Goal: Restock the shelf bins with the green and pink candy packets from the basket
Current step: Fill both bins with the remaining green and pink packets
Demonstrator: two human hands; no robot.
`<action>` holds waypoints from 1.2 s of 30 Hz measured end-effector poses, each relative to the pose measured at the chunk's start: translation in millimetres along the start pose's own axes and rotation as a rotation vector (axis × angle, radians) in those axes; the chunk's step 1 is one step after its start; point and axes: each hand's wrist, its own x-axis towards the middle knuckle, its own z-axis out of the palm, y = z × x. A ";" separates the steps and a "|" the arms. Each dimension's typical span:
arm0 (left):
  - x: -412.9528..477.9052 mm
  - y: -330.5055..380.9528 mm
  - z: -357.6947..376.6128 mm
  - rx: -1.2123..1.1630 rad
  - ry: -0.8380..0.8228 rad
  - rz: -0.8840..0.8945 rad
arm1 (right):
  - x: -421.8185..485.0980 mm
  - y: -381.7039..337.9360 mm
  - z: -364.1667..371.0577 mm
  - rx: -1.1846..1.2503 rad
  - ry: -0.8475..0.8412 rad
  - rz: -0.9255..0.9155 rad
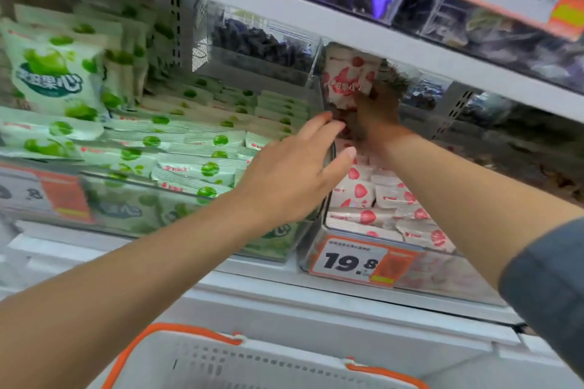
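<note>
The green bin (142, 181), a clear container on the left of the shelf, is filled with green packets (189, 148) lying flat in overlapping rows. One larger green pack (53, 73) stands upright at its far-left rear. An orange label (63, 196) is fixed to the front of this bin; its print is blurred. The left hand (294, 180) is extended over the boundary of the two bins, palm down, with fingers straight and slightly apart and the thumb spread to the right. Its fingertips lie just below the pink packet (347, 76); contact cannot be confirmed. The pink packet is upright at the rear of the pink bin (448, 275), directly beneath the upper shelf (284, 0). The right hand (376, 114), shaded and blurred, grips this packet at its lower right edge with curled fingers. Below it, pink packets (388, 202) lie stacked in the pink bin, which carries a price label (360, 262) reading 19.8 on its front. The right forearm enters from the lower right in a grey sleeve (553, 287). The basket (252, 360), white with orange handles, is at the bottom edge below the shelf; its contents are not visible.
</note>
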 end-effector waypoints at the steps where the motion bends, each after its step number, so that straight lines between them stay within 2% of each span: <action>1: 0.0 0.5 0.0 0.000 -0.001 -0.004 | 0.1 -3.6 -0.6 0.010 0.006 0.000; 5: 0.0 1.8 -0.5 -0.003 0.000 -0.010 | -0.2 -0.9 6.3 -0.021 0.007 0.031; 8: -1.1 1.8 -0.1 -0.015 0.010 -0.005 | -3.1 -0.4 10.5 -0.104 0.015 -0.022; 12: -1.0 1.9 0.4 -0.021 0.019 -0.001 | 0.0 2.7 8.0 -0.165 0.144 -0.069; 16: -0.1 1.3 0.7 -0.010 0.018 0.003 | -1.4 3.0 5.7 -0.299 0.077 -0.049; 18: 0.1 0.3 1.6 0.002 0.023 0.007 | -1.2 1.4 5.0 -0.294 0.114 -0.041; 22: 1.5 -0.6 2.5 0.017 0.016 0.017 | -11.7 2.8 -4.2 -0.389 0.138 -0.149; 25: 0.1 1.8 1.5 0.005 -0.001 0.008 | -33.0 -0.4 -18.0 -0.358 0.065 -0.188; 27: -3.2 4.8 -1.6 -0.005 0.050 -0.024 | -54.7 -4.8 -33.2 -0.332 0.002 -0.248; 30: -17.7 15.7 -4.3 0.086 0.280 0.009 | -106.0 -14.0 -63.6 -0.259 -0.100 -0.340; 32: -40.4 29.0 -3.0 0.081 0.382 0.002 | -145.1 -18.1 -81.0 -0.250 -0.099 -0.451; 34: -75.3 41.8 4.5 -0.023 0.354 -0.113 | -187.9 -17.5 -90.2 -0.163 -0.087 -0.564; 36: -112.2 44.8 19.2 -0.113 0.218 -0.272 | -229.7 -8.0 -89.9 -0.077 -0.129 -0.604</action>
